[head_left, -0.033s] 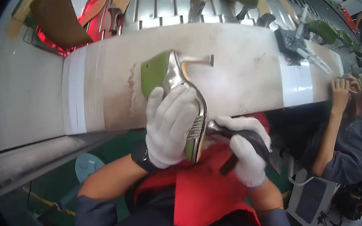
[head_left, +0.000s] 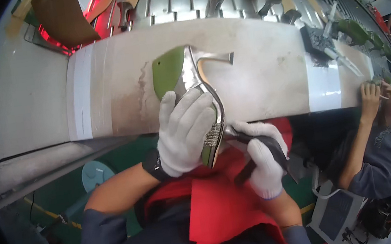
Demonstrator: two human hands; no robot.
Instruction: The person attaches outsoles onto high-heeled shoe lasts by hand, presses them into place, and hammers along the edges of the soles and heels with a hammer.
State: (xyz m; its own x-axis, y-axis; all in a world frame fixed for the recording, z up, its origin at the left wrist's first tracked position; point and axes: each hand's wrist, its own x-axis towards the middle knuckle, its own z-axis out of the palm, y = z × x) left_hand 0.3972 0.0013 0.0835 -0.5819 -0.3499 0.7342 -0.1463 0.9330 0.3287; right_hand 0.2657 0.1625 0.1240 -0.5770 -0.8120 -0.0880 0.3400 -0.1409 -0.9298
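A gloved left hand is clamping a silver high-heeled shoe (green last inside) over the pale workbench, while the right hand is gripping a dark tool. Light, stiff, likely slippery; the waist seems the safest hold.

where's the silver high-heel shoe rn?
Head view, centre: the silver high-heel shoe is in the gloved left hand, sole up over the white bench, with the right hand holding a dark tool at its lower end.
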